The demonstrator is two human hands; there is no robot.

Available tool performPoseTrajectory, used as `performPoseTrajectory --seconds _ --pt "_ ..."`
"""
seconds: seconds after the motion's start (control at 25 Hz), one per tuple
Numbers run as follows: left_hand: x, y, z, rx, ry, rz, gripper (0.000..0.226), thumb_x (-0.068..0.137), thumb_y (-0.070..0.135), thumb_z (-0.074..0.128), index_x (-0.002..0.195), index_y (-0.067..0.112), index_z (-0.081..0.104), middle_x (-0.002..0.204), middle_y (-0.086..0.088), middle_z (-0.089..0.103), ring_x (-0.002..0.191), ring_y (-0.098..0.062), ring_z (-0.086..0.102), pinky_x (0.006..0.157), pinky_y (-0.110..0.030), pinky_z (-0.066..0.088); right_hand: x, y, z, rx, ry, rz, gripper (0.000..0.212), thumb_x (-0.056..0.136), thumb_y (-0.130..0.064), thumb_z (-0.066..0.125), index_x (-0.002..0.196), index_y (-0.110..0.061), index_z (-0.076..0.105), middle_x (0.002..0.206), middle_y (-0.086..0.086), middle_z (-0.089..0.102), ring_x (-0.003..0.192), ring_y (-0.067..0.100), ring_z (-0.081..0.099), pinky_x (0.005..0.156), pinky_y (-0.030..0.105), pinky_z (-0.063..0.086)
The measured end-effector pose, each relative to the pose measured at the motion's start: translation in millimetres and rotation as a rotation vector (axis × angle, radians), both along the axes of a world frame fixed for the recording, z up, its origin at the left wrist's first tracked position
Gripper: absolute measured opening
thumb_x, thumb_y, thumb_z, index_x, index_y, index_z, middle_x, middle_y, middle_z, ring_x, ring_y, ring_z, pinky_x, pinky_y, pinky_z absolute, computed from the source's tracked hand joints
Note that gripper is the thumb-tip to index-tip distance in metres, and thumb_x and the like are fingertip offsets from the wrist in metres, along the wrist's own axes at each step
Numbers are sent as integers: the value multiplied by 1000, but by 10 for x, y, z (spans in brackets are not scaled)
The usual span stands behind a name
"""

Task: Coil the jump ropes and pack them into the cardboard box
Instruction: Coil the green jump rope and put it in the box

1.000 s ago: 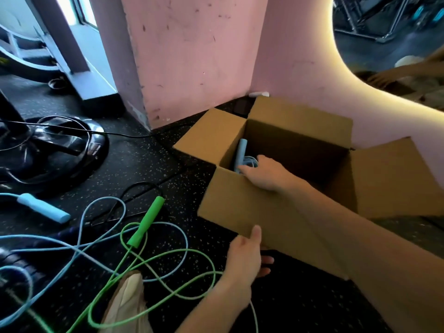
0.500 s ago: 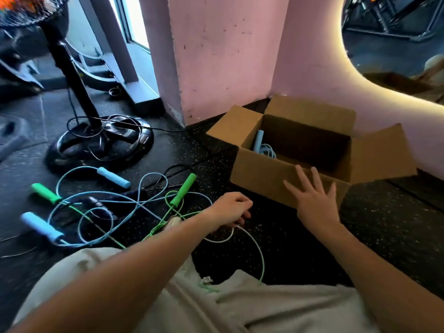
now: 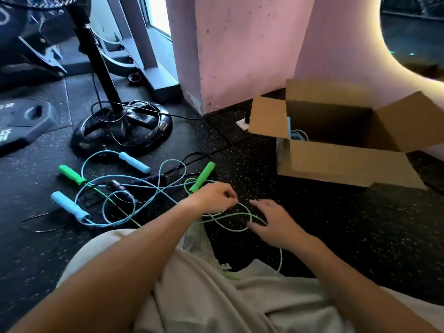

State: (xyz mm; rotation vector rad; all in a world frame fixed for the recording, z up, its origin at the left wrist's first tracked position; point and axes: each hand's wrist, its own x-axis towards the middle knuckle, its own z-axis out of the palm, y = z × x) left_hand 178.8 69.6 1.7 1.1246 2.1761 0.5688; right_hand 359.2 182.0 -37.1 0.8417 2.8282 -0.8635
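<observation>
Pinched in my left hand (image 3: 212,197), the green cord (image 3: 230,216) runs off to the right, looping under my right hand (image 3: 276,224), which hovers flat with fingers spread and holds nothing. I cannot tell whether those fingers touch the cord. From the pinch, one green handle (image 3: 203,176) lies just above-left, its long axis slanting up toward the box (image 3: 346,162); the other handle (image 3: 72,175) lies well to the left, tangled with the blue rope (image 3: 134,186). My left hand is nearer both. One blue rope already sits in the box. Next, I judge, comes drawing the green cord in to coil it, with snagging on the blue loops a risk.
</observation>
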Motion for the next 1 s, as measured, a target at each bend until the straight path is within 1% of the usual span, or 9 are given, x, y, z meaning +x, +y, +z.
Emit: performPoseTrajectory --seconds 0.12,0.24,0.32,0.48,0.6,0.72,0.84,0.92,1.0 --pt "-12 56 148 22 26 -97 16 96 27 59 105 22 72 79 19 62 82 -9 63 79 -24 48 -167 -284 -170 -10 17 210 73 90 -53 65 154 -36 34 154 -5 41 143 13 33 117 38 33" --pt "-70 71 178 -45 120 -114 23 98 36 55 105 22 71 96 8 69 101 -18 65 92 -33 50 -347 -389 -140 -64 199 246 28 97 -35 62 121 -21 67 105 -6 70 92 5 60 81 32 49" --pt "-100 74 187 -108 102 -88 45 100 55 42 100 19 70 102 -2 72 102 -24 66 91 -35 49 -410 -261 91 -155 382 93 15 99 -22 61 100 -14 73 80 -8 69 68 7 59 63 27 45" --pt "-68 108 393 102 -318 27 75 96 71 26 78 11 67 60 -4 65 58 -19 64 78 -36 50 -242 239 814 -264 631 -463 17 98 -20 61 90 -22 76 79 -2 72 71 16 56 68 32 42" --pt "-35 51 468 266 -167 -45 52 97 61 44 73 19 63 58 2 55 53 -14 54 65 -32 47 52 512 1184 -480 797 -745 16 97 -20 62 103 -14 75 66 -11 58 61 7 47 56 22 37" --pt "-50 0 434 340 24 -1 42 101 50 46 71 21 54 61 5 55 51 -8 48 57 -31 41 286 598 1509 -499 946 -820 21 92 -13 58 78 -21 72 51 -9 45 46 6 36 41 18 27" --pt "28 0 591 734 -226 92 35 105 35 43 75 18 49 60 7 42 50 -7 37 52 -26 33 358 555 1546 -362 701 -719 26 93 -5 49 79 -16 67 70 -4 51 64 13 43 55 23 33" --pt "93 7 772 977 -544 143 36 105 35 39 75 18 49 58 7 37 51 -9 34 57 -26 37 308 421 1438 -240 524 -570 25 95 -5 44 98 -13 67 92 -5 57 85 11 49 71 25 39" --pt "143 -34 889 1097 -853 90 40 104 40 35 72 18 48 57 6 32 53 -13 31 63 -29 45 212 233 1419 -170 589 -482 36 94 -19 44 124 -21 64 113 -7 59 104 4 51 87 27 41"
